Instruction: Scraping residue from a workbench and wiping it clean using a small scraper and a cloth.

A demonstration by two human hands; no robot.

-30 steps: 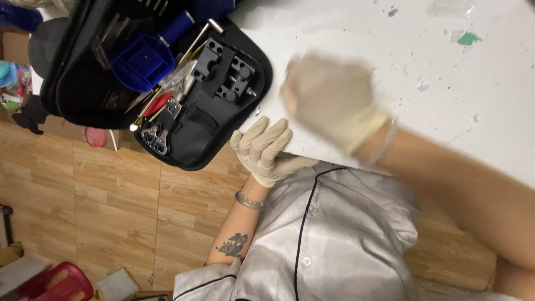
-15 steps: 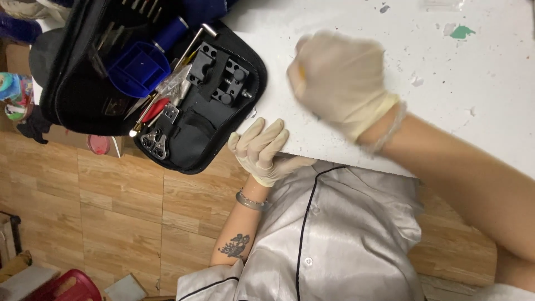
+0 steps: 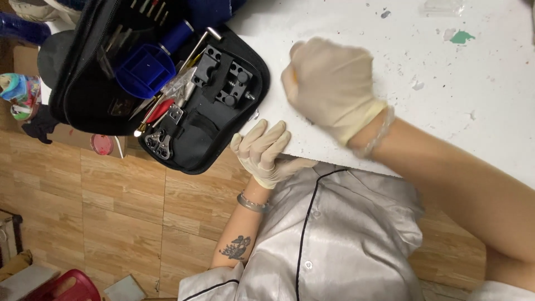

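Observation:
My right hand, in a cream glove, is curled into a fist on the white table; whether anything lies inside the fist is hidden. My left hand, also gloved, rests flat on the table's near edge with fingers slightly apart and nothing in it. A metal bracelet circles that wrist. Just left of both hands an open black tool case overhangs the edge. It holds a blue box, a black clamp block, a red-handled tool and several metal picks.
The table top is stained, with a green paint fleck. Below the edge lies a wood-pattern floor with a red stool and a small pink lid. Coloured clutter sits far left.
My right fist was blurred a second ago and has shifted slightly up and to the right over the table. The left hand has stayed on the edge.

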